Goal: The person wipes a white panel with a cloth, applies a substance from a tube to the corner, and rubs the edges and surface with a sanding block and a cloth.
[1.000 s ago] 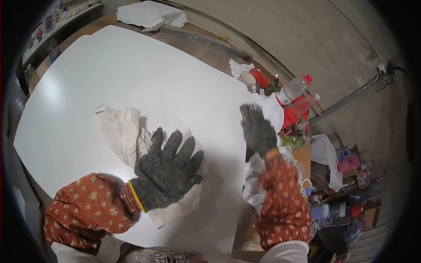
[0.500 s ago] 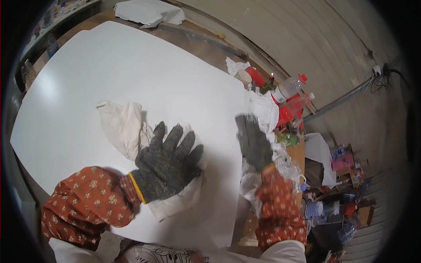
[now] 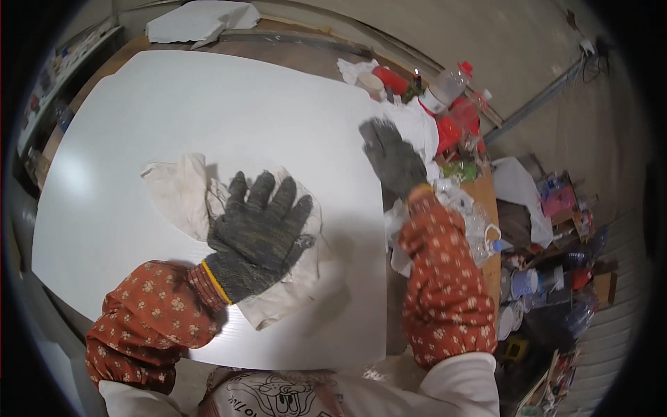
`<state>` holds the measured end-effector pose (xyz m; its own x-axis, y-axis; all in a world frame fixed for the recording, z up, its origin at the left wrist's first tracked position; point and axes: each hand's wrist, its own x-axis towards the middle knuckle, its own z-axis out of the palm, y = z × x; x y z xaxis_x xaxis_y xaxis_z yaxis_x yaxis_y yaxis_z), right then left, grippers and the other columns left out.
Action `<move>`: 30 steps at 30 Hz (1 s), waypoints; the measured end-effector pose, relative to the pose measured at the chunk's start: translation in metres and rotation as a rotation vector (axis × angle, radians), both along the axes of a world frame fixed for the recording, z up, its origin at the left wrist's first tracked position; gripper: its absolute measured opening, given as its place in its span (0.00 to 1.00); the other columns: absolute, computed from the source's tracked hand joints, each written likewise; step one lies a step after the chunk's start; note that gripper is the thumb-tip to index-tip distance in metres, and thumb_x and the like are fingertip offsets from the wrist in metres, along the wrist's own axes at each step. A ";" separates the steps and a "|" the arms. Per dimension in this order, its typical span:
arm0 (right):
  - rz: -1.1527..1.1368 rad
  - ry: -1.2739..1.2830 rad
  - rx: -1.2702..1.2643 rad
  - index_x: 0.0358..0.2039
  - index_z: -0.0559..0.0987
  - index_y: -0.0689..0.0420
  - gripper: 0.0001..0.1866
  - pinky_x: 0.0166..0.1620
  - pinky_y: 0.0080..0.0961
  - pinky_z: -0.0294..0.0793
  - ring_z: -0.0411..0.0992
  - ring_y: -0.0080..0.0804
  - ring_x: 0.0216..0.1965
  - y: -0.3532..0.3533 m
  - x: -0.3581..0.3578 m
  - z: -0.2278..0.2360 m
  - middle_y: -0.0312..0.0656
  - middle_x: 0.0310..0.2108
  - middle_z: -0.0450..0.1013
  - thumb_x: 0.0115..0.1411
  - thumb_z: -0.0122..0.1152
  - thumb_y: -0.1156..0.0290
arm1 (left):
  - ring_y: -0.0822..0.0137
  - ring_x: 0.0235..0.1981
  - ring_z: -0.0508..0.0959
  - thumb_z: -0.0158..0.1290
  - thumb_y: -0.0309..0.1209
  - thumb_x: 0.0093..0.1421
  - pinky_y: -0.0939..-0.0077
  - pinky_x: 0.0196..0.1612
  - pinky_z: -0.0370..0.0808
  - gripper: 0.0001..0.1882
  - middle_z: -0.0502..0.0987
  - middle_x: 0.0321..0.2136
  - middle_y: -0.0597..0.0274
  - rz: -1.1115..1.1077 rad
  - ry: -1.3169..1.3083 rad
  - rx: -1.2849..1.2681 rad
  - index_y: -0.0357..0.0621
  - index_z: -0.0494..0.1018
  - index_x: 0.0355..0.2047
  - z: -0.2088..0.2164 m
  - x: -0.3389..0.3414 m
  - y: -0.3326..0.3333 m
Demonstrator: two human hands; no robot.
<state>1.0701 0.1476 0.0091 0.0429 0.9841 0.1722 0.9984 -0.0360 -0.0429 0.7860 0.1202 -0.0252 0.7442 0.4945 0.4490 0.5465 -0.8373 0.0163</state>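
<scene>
A large white panel (image 3: 208, 111) with rounded corners lies flat before me. On it rests a crumpled cream cloth (image 3: 177, 194). My left hand (image 3: 260, 229), in a dark grey-green knit glove with a yellow cuff edge, lies flat on the cloth with its fingers spread. At the panel's right edge is my right hand (image 3: 399, 163), gloved alike and slightly blurred. Its fingers close on a small dark grey block (image 3: 371, 136) that sits against the panel edge; the glove covers part of it. Red floral sleeve covers reach up both forearms.
Beyond the panel's right edge, a wooden table (image 3: 490, 267) carries white plastic wrap, clear bottles (image 3: 451, 83) with red caps, a red cylinder (image 3: 391, 80) and a green wrapper (image 3: 458, 170). White sheeting (image 3: 198, 22) lies at the far end. Cluttered containers (image 3: 524, 283) stand at the right.
My right hand has moved away from me along the panel's right edge with the grey block. My left hand stays on the cloth. The whole view has shifted a little.
</scene>
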 end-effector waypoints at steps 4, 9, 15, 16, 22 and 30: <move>0.032 -0.006 0.299 0.49 0.67 0.50 0.16 0.43 0.43 0.73 0.71 0.45 0.44 -0.016 0.024 -0.018 0.43 0.44 0.69 0.61 0.49 0.64 | 0.44 0.57 0.65 0.53 0.43 0.55 0.42 0.61 0.55 0.28 0.66 0.57 0.49 -0.020 -0.048 0.104 0.49 0.68 0.56 0.002 0.013 -0.003; 0.111 0.351 0.144 0.51 0.74 0.56 0.21 0.48 0.36 0.70 0.71 0.44 0.49 -0.167 -0.019 -0.037 0.46 0.50 0.72 0.56 0.61 0.69 | 0.47 0.58 0.65 0.53 0.44 0.56 0.44 0.61 0.55 0.28 0.66 0.58 0.52 0.035 -0.003 0.151 0.51 0.68 0.57 -0.006 0.014 0.002; 0.055 0.208 0.032 0.56 0.71 0.51 0.31 0.52 0.46 0.66 0.64 0.50 0.58 -0.266 -0.060 0.000 0.52 0.59 0.63 0.49 0.64 0.67 | 0.48 0.59 0.64 0.52 0.44 0.57 0.44 0.62 0.54 0.28 0.64 0.60 0.53 0.041 0.042 0.065 0.52 0.67 0.58 0.000 0.018 -0.005; 0.135 0.093 0.014 0.56 0.72 0.51 0.29 0.51 0.45 0.67 0.65 0.50 0.56 -0.246 -0.055 0.005 0.50 0.56 0.65 0.50 0.63 0.68 | 0.48 0.59 0.64 0.52 0.44 0.57 0.44 0.62 0.54 0.28 0.64 0.60 0.53 0.047 0.046 0.076 0.52 0.67 0.58 0.003 0.016 -0.005; 0.283 -0.126 0.371 0.53 0.74 0.43 0.20 0.41 0.41 0.74 0.73 0.48 0.39 -0.071 0.019 -0.012 0.42 0.47 0.73 0.59 0.56 0.62 | 0.45 0.59 0.64 0.53 0.44 0.57 0.42 0.62 0.54 0.28 0.64 0.59 0.50 -0.016 -0.024 0.082 0.50 0.68 0.57 0.013 0.012 0.000; 0.219 -0.209 0.126 0.51 0.69 0.49 0.18 0.43 0.43 0.73 0.71 0.43 0.45 -0.014 0.021 -0.001 0.41 0.44 0.71 0.61 0.49 0.61 | 0.44 0.56 0.67 0.53 0.44 0.56 0.40 0.60 0.57 0.27 0.67 0.56 0.48 -0.075 -0.107 0.098 0.47 0.70 0.54 0.006 0.006 0.008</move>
<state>1.0907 0.1334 0.0086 -0.2160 0.9366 0.2760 0.9697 0.1727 0.1728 0.7922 0.1279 -0.0192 0.7228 0.3894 0.5709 0.4821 -0.8760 -0.0129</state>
